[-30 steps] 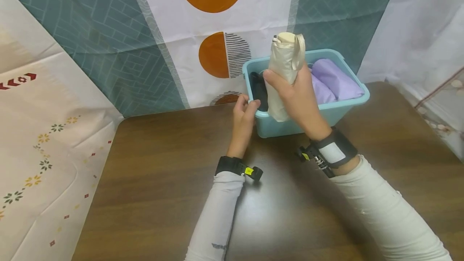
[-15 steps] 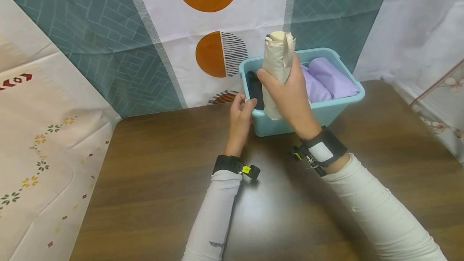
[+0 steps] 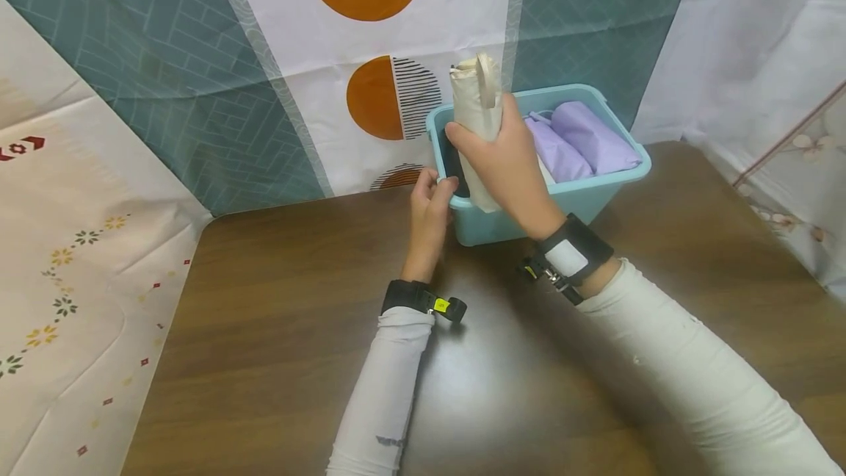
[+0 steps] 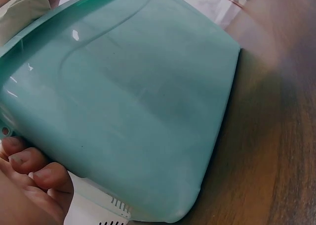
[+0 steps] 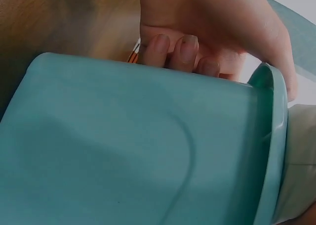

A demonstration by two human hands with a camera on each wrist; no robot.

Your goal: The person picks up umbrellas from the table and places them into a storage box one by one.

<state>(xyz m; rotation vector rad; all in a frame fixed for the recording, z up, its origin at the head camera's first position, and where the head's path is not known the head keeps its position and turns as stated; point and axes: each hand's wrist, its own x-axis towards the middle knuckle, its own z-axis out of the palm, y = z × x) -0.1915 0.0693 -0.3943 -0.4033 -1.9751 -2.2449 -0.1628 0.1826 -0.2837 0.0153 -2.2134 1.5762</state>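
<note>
In the head view my right hand (image 3: 507, 164) grips a cream folding umbrella (image 3: 474, 109) in its sleeve, its strap loop uppermost. The umbrella stands tilted over the left end of a light blue plastic bin (image 3: 581, 200), its lower end down at the front rim. My left hand (image 3: 428, 215) holds the bin's left front corner, the thumb over the rim. From the left wrist view, its curled fingers (image 4: 44, 175) lie against the outer wall. Partly hidden behind the umbrella is a black item (image 3: 454, 167) in the bin. Two purple wrapped bundles (image 3: 591, 138) lie at the right end.
The bin stands on a brown wooden table (image 3: 297, 329) near its back edge. A patterned cloth (image 3: 277, 94) hangs behind it. Light fabric (image 3: 79, 278) borders the table's left side, and more white fabric (image 3: 747, 79) hangs at the right.
My right hand has shifted the cream umbrella left within the bin and tilted it, covering more of the black item. The left hand keeps its hold on the corner. The head view has shifted slightly.
</note>
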